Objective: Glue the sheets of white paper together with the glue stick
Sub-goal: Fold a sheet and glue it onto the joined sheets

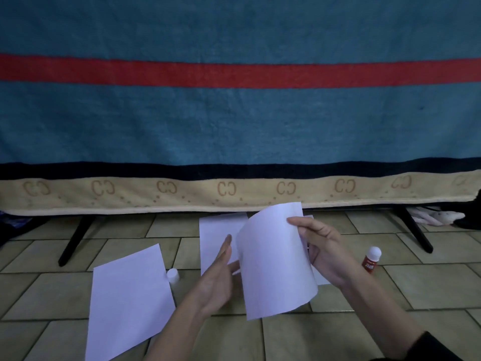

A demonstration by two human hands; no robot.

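My right hand (318,250) pinches the right edge of a curved white sheet (273,261), lifted above the tiled floor. My left hand (218,277) is open with straight fingers, its edge beside the sheet's left side. Another white sheet (218,235) lies flat on the floor behind the hands, partly hidden. A third white sheet (130,300) lies at the left. A red glue stick (371,259) with a white cap stands on the floor right of my right hand. A white cap-like object (173,276) stands by the left sheet's edge.
A blue blanket (234,113) with a red stripe and a beige patterned border hangs across the back over a frame with black legs (74,241). Beige floor tiles (390,287) surround the sheets. A pale bundle (437,217) lies at the far right under the blanket.
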